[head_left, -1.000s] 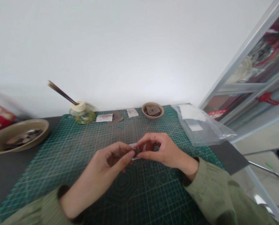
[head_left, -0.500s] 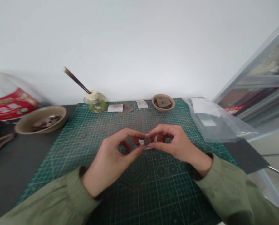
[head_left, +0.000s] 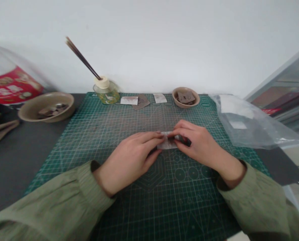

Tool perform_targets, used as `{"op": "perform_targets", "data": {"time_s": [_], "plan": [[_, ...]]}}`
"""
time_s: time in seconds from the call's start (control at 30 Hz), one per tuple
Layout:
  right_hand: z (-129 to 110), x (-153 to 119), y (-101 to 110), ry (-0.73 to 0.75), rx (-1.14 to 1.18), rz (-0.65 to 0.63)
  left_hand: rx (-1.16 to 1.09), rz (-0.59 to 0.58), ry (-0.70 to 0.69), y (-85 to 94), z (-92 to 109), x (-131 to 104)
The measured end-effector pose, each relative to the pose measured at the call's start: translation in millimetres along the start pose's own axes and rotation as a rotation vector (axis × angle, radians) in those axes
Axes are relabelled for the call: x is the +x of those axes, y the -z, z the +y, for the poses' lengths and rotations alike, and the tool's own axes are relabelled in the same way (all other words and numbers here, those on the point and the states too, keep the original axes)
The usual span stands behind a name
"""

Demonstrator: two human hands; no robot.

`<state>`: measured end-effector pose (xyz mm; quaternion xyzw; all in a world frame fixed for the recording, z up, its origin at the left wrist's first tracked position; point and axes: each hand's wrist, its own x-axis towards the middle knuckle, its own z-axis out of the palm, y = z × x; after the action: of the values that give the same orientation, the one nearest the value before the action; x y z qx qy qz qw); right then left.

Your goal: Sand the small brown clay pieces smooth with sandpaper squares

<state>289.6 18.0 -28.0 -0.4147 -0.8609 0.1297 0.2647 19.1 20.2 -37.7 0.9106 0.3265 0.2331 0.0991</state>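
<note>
My left hand [head_left: 134, 155] rests on the green cutting mat, fingers held together. Its fingertips press the left end of a small white piece of paper [head_left: 166, 144] with brownish smudges. From the other side, my right hand [head_left: 198, 140] reaches over the same paper, thumb and fingers curled together in a pinch. A dark bit shows at the right fingertips, apparently the small dark round disc, mostly covered by the fingers. The paper lies flat on the mat between both hands.
Along the wall stand a reed diffuser [head_left: 106, 92], a white strip [head_left: 128, 100] on a brown flat piece [head_left: 142, 102], another white piece [head_left: 160, 98] and a small bowl [head_left: 186, 104] of brown pieces. A larger bowl [head_left: 46, 115] is left; a clear plastic bag [head_left: 255, 130] lies right.
Both hands held the disc up between their fingertips before. Now they are lower, at the paper; my left fingers have straightened onto its left end. The view has tilted down.
</note>
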Motion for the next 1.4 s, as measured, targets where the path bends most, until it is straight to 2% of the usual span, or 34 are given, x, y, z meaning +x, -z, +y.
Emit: {"op": "perform_targets", "data": {"time_s": [0.33,0.53,0.93,1.4], "plan": [[0.9,-2.8,-2.3,0.074,-0.018,0.053,0.049,0.042,0.023,0.6,3.1,0.0],[-0.1,0.8,-4.0,0.094,-0.007,0.023,0.024,0.043,0.028,0.1,2.0,0.1],[5.5,2.6,-13.5,0.12,-0.039,0.068,-0.034,0.033,0.019,-0.4,1.1,2.2],[3.1,5.4,-13.1,0.155,-0.024,0.074,-0.098,0.038,0.011,0.3,-0.2,2.5]]}}
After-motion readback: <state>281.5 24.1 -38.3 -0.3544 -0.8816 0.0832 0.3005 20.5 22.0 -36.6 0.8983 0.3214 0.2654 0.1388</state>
